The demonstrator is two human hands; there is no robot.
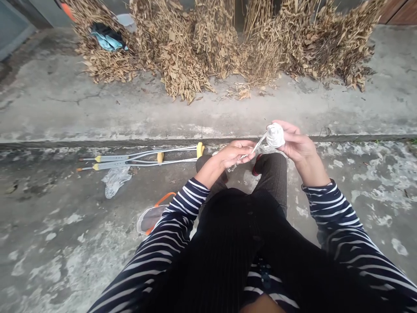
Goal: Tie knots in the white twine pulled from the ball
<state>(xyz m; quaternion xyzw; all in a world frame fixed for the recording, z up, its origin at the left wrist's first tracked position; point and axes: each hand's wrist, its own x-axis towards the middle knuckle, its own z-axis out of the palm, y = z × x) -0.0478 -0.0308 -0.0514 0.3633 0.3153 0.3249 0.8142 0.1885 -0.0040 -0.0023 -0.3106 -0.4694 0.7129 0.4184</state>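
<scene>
A round white wound bundle [275, 135] is gripped by the right hand [299, 147]. Its white strand [260, 143] is pinched by the left hand [232, 154]. Grey, yellow-padded crutches [160, 157] are laid nearby.

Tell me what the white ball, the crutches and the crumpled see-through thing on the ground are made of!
White ball: maybe cloth or thin plastic; it shows soft, wound folds, but I can't tell which.
Crutches: probably metal, smooth and grey, with slim tubes; the yellow pads could be foam or rubber.
Crumpled thing: likely thin plastic, wrinkly, with grey ground showing through.
</scene>
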